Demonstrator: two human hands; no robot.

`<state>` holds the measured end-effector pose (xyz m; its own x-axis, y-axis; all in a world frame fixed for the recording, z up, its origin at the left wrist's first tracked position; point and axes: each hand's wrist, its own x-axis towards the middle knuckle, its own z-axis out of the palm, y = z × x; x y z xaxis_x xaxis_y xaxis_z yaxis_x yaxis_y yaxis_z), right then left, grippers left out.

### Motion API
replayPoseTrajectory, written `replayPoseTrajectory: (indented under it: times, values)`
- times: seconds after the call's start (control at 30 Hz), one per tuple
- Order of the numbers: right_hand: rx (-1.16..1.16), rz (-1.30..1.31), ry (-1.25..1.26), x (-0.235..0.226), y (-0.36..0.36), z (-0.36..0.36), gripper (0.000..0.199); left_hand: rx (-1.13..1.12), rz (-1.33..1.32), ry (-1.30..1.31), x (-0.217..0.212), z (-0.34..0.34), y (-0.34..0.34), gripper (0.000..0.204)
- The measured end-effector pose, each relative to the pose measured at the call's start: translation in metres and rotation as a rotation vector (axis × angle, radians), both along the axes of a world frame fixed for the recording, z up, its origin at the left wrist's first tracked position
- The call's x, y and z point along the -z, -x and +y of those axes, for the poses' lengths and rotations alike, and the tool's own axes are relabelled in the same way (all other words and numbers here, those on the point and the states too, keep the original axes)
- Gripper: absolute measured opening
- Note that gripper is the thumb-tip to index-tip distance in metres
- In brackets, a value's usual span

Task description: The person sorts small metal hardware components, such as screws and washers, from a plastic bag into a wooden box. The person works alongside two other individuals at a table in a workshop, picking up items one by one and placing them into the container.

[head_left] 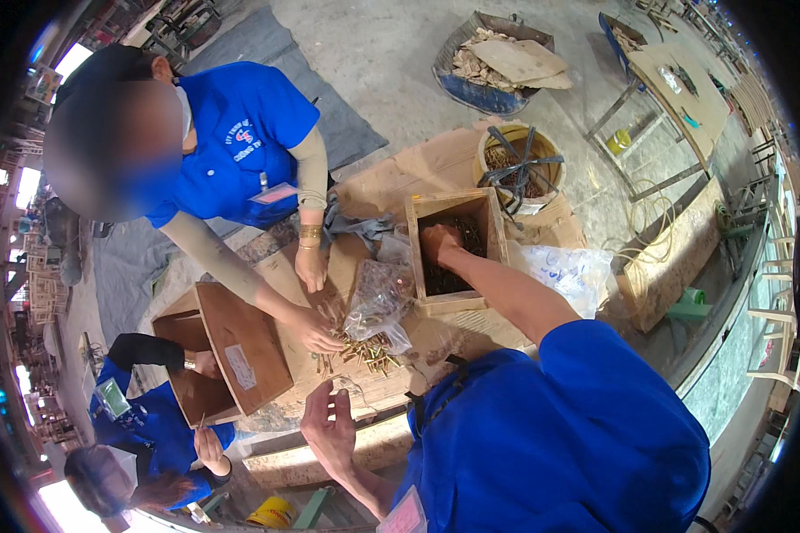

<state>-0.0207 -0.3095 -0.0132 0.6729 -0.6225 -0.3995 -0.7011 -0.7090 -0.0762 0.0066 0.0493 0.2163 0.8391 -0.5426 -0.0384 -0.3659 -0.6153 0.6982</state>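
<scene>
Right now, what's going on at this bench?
The person wearing the camera has the right hand down in a small wooden box of dark hardware, while the left hand is held open near the bench's near edge. A co-worker in blue across the bench has both hands at a pile of brass-coloured screws spilling from a clear plastic bag. A third person, lower left, works beside a larger wooden box.

Right hand (440, 242) fingertips hidden inside wooden box (453, 244); box contents too dark to tell. Left hand (329, 425): pinched item too small to identify. Plastic bag (380, 298) contents blurred.
</scene>
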Motion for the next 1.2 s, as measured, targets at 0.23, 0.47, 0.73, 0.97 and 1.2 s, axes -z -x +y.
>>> replayPoseTrajectory:
  times: [0.23, 0.47, 0.73, 0.97, 1.2]
  values:
    - [0.002, -0.089, 0.212, 0.047, 0.005, -0.004, 0.019, 0.069, -0.018, 0.032, -0.011, -0.013, 0.002, 0.030]
    - [0.241, -0.211, -0.106, 0.021, 0.006, -0.009, 0.022, 0.081, -0.040, 0.016, 0.004, -0.010, 0.000, 0.030]
    - [0.196, -0.210, -0.167, 0.025, 0.012, -0.016, 0.023, 0.081, -0.008, 0.040, 0.001, -0.015, 0.001, 0.031]
    - [0.312, -0.405, -0.691, -0.025, 0.030, -0.047, 0.018, 0.091, -0.052, 0.005, -0.002, -0.013, -0.003, 0.029]
    - [0.986, -1.024, -1.598, -0.070, 0.049, -0.035, 0.004, 0.109, 0.048, -0.033, -0.006, -0.025, 0.001, 0.031]
